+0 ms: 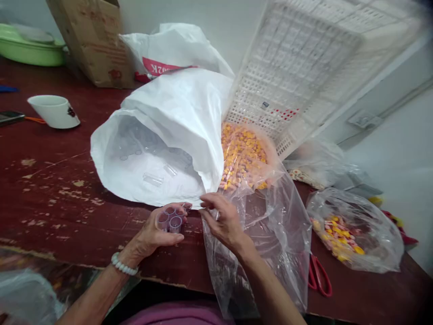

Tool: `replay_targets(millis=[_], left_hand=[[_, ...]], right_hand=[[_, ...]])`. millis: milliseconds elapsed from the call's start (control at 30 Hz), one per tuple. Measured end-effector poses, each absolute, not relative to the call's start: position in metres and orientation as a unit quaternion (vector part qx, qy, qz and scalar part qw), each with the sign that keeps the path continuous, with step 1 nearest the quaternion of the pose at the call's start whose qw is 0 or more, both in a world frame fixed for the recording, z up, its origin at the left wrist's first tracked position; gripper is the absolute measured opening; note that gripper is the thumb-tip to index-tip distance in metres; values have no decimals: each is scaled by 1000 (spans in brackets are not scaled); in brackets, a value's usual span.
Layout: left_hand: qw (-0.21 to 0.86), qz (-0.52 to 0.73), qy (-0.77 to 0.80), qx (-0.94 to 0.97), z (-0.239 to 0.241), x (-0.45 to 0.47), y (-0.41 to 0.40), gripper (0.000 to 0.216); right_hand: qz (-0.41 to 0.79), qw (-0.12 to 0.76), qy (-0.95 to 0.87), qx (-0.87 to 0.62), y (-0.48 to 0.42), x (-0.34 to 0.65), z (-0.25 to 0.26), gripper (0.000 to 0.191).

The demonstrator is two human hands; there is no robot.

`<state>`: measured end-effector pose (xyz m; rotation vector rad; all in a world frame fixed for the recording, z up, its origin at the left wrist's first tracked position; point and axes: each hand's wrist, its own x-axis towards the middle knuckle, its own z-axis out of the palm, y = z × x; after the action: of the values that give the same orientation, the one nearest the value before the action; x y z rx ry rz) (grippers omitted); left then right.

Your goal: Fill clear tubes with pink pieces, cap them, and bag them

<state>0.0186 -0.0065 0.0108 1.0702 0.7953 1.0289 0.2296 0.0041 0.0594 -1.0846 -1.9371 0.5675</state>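
My left hand (158,230) is wrapped round several short clear plastic tubes (175,223), their round open ends facing up. Just right of it, at the lip of a white sack (182,104), my right hand (221,219) has its thumb and fingers pinched together. What lies between those fingertips is too small to make out. The sack lies on its side with its mouth towards me. Inside it are more loose clear tubes (153,179). Under my right forearm spreads a clear plastic bag (257,234), with many small yellow and pink pieces (243,151) in its far part.
A white plastic crate (291,76) leans over the bag. Right of it are a smaller bag of yellow and pink pieces (341,234) and red-handled scissors (320,275). A white cup (54,113), a cardboard box (98,45) and a green basin (32,52) stand at left.
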Motion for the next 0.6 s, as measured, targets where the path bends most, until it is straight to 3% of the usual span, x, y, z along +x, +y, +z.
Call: replay_targets(millis=[67, 200, 433, 600], left_hand=[[698, 479, 342, 407, 8, 22, -8, 49], [711, 510, 350, 336, 7, 26, -9, 46], [728, 516, 335, 303, -1, 31, -2, 49], [732, 519, 320, 305, -17, 28, 4, 54]], right_hand=[[194, 490, -662, -533, 2, 270, 53, 11], [302, 600, -395, -627, 25, 350, 31, 24], [479, 569, -415, -524, 117, 332, 18, 31], [508, 532, -474, -484, 160, 290, 34, 33]])
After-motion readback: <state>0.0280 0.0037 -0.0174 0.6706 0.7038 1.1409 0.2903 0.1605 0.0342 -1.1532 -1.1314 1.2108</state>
